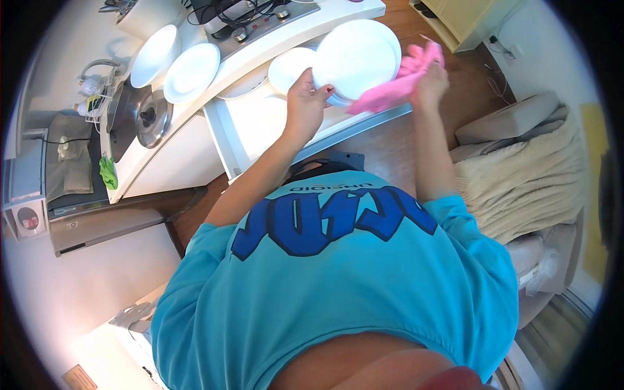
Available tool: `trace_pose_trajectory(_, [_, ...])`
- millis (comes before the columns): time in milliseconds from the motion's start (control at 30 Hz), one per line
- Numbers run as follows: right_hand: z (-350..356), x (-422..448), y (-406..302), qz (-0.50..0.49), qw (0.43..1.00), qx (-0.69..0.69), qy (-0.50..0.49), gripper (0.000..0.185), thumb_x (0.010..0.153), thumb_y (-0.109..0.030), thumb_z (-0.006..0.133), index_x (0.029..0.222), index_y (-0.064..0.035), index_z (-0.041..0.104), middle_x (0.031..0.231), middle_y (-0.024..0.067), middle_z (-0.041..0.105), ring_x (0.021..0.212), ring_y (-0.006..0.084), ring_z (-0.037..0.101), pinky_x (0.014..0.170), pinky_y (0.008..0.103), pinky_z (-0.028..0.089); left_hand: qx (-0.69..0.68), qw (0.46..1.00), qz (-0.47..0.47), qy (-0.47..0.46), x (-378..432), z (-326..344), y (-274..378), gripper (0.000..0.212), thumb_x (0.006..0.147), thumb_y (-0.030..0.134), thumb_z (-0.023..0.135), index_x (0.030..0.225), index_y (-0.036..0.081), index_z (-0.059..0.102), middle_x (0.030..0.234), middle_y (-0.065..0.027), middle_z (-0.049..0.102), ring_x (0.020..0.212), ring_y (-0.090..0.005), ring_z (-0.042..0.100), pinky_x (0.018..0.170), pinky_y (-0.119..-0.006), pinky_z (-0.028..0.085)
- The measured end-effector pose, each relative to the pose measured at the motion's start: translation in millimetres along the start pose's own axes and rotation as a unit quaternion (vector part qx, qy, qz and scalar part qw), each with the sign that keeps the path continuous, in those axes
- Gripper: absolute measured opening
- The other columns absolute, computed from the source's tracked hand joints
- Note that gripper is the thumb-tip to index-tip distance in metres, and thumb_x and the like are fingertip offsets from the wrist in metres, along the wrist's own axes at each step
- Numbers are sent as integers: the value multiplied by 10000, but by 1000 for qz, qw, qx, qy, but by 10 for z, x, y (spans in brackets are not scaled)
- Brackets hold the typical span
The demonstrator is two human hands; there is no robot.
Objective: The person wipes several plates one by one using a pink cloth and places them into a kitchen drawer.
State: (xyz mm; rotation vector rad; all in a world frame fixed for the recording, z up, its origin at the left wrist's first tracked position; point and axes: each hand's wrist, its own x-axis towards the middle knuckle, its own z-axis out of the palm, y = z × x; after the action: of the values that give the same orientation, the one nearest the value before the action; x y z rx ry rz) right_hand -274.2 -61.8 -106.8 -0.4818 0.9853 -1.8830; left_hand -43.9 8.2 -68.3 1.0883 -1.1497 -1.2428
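Observation:
A round white plate [356, 58] is held up over an open drawer [360, 127]. My left hand [307, 105] grips its near-left rim, thumb and fingers pinched on the edge. In my right hand [431, 84] is a bunched pink cloth [390, 92], which lies against the plate's right and lower rim. Whether the plate is single or has another under it, I cannot tell. Behind it, partly covered, a smaller white dish [290, 68] sits in the drawer.
On the white counter, left of the drawer, stand a white bowl [155, 56], a white plate [191, 73] and a steel-and-glass lid [155, 119] by the sink. A cooktop [265, 24] with cables lies beyond. A green cloth [108, 173] hangs at the counter's end. A blanketed sofa [521, 170] stands right.

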Motion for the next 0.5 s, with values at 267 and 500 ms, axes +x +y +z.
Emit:
trace_pose_trajectory(267, [-709,-41,-1168,-36,998,20,-47,441,1014,-315,202,1362,-91,354,1285,174,472,1011,277,528,888,422,462,424,889,141,-98,214,186,-456,339,829,12,542,1164,66,549,912,-206,649,734,-374,624,647,-397,502])
trace_pose_trajectory(500, [-886,-147,-1276,92,984,124,-93,443,988,-383,343,1298,-85,448,1206,107,535,1077,252,529,935,427,444,546,775,202,-245,394,197,-707,390,810,19,497,1188,106,543,1026,-151,642,908,-315,630,724,-402,522])
